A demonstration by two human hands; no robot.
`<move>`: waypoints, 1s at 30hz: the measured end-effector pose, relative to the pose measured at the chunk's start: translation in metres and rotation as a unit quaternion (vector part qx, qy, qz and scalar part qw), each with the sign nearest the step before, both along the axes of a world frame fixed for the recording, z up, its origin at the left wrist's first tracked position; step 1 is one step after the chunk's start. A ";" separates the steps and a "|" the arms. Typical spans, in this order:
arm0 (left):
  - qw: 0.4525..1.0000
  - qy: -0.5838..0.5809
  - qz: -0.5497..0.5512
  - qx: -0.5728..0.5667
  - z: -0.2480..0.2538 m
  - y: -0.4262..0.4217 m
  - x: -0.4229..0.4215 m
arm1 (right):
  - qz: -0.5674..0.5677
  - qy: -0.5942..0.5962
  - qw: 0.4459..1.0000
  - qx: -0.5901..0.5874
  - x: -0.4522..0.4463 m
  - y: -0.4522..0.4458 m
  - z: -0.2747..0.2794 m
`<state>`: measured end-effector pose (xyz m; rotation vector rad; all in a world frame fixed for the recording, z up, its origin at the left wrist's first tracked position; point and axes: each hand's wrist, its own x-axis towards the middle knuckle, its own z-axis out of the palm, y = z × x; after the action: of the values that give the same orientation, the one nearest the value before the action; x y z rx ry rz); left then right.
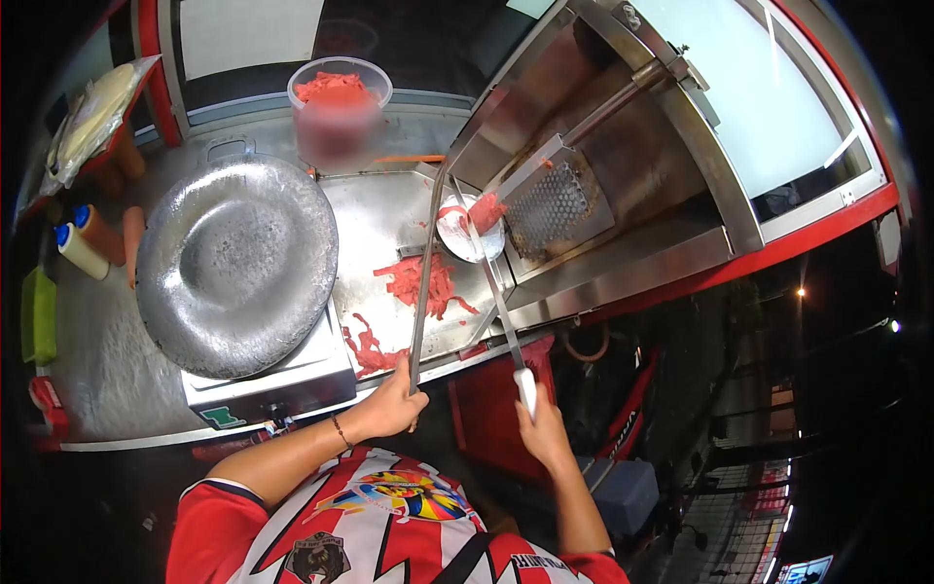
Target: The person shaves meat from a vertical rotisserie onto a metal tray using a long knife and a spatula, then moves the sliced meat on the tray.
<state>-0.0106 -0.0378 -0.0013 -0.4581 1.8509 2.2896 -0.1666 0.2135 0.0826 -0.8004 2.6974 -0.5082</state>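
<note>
Head view, knife handle [526,390] within right fingers [541,417]

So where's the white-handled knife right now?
In the head view, just right of centre, the white-handled knife is in the right hand, its blade overlapping the round dish.

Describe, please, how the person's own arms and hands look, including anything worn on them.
The left hand and right hand are both ungloved. The left arm wears a thin, dark bracelet; none shows on the right arm. The left sleeve is short and red with a dark and white edge; the right sleeve, partly out of the picture, is also red.
</note>
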 end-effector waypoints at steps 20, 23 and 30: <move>1.000 0.006 0.006 0.020 -0.017 0.028 0.040 | -0.060 -0.048 0.980 -0.184 0.016 -0.058 0.003; 1.000 0.002 0.000 -0.015 -0.013 0.035 0.053 | -0.049 0.006 0.976 -0.213 0.002 -0.092 -0.028; 1.000 0.007 -0.010 -0.011 -0.005 0.027 0.048 | -0.021 0.044 0.972 -0.231 -0.040 -0.171 -0.023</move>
<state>0.0373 -0.0104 -0.0060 -0.4244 1.8807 2.2672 -0.2063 0.0426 0.0593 -0.8962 2.7131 -1.1642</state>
